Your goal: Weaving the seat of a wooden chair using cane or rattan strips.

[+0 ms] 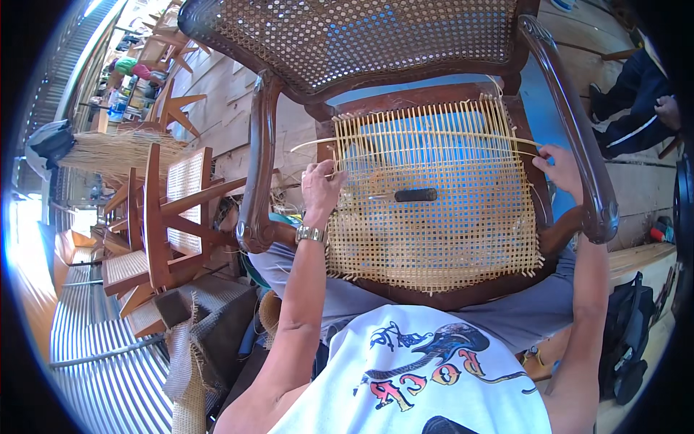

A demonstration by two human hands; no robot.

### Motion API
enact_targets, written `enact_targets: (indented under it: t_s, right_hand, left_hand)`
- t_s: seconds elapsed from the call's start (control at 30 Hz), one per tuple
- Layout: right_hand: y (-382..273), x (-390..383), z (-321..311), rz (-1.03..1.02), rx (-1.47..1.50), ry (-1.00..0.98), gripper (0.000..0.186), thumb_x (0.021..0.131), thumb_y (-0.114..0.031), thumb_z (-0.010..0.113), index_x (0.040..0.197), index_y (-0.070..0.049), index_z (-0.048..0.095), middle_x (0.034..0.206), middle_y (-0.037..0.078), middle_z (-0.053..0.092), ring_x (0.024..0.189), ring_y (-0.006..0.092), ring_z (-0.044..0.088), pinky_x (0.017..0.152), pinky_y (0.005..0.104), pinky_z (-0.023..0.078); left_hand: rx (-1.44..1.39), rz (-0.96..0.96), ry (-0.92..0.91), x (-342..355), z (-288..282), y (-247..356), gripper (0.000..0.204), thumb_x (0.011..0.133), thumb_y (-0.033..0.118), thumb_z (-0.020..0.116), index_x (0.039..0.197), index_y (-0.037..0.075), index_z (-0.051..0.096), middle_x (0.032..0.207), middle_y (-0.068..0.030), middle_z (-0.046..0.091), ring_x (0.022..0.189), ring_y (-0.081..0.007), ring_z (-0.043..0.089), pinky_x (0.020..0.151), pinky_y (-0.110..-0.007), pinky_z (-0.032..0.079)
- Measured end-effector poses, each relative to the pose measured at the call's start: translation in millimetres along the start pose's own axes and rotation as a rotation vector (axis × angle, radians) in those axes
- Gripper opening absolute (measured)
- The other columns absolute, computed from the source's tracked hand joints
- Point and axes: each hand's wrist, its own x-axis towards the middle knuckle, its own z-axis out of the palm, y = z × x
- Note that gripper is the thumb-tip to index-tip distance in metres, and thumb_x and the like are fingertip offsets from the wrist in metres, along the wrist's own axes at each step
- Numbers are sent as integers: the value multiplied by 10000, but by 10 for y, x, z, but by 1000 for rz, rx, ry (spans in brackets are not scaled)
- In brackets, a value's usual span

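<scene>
A dark wooden armchair (256,159) lies across my lap, its seat a partly woven grid of pale cane (434,239) with loose ends round the edges. A thin cane strand (455,134) spans the upper weave and sticks out both sides. My left hand (322,184) is at the weave's left edge below that strand, fingers curled; what they grip is unclear. Beyond the right edge, my right hand (555,165) pinches the strand's right end. A dark-handled tool (416,194) with a slim metal shaft rests on the weave.
Wooden chairs (153,217) and a bundle of straw-like fibre (108,148) stand left. Mesh cane rolls (181,369) lie lower left. A seated person's dark-clad leg (618,116) is upper right, another person (134,69) far back left, a black bag (625,333) lower right.
</scene>
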Motion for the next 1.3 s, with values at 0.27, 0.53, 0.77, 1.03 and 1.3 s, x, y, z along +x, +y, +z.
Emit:
enact_targets:
  t_s: [0.27, 0.53, 0.77, 1.03, 1.3]
  right_hand:
    - [22, 62, 59, 198, -39, -70, 389, 982, -333, 764, 826, -11, 612, 688, 73, 569, 681, 177, 545, 651, 376, 432]
    - [287, 158, 142, 108, 84, 40, 369, 975, -297, 762, 809, -12, 598, 676, 35, 511, 670, 150, 470, 619, 371, 375]
    - [559, -146, -143, 89, 54, 169, 289, 962, -261, 763, 899, -4, 646, 748, 68, 576, 735, 153, 541, 659, 365, 446]
    - [760, -637, -292, 180, 112, 177, 277, 964, -253, 758, 1035, -6, 656, 862, 92, 616, 820, 187, 590, 722, 375, 481]
    - [641, -653, -307, 167, 172, 174, 325, 967, -246, 754, 1170, -8, 666, 977, 116, 656, 904, 221, 639, 785, 385, 516]
  left_hand:
    - [-278, 75, 86, 75, 248, -150, 335, 886, 82, 744, 1219, 51, 738, 1053, -153, 685, 963, -320, 690, 886, -424, 564]
    - [-176, 86, 15, 172, 168, -129, 181, 888, 77, 732, 1053, 28, 788, 944, -158, 709, 860, -298, 707, 812, -396, 573]
    - [-59, 126, 145, -5, 239, -115, 115, 948, 111, 688, 1005, 34, 751, 969, -174, 673, 918, -375, 673, 835, -465, 550]
    - [116, 223, 30, -15, 196, -116, 136, 979, 90, 645, 1090, 39, 707, 1079, -194, 657, 1015, -398, 654, 869, -476, 542]
    - [-126, 25, 178, -142, -74, -91, 408, 958, 35, 632, 1366, 27, 621, 1195, -194, 652, 1120, -343, 667, 973, -455, 544]
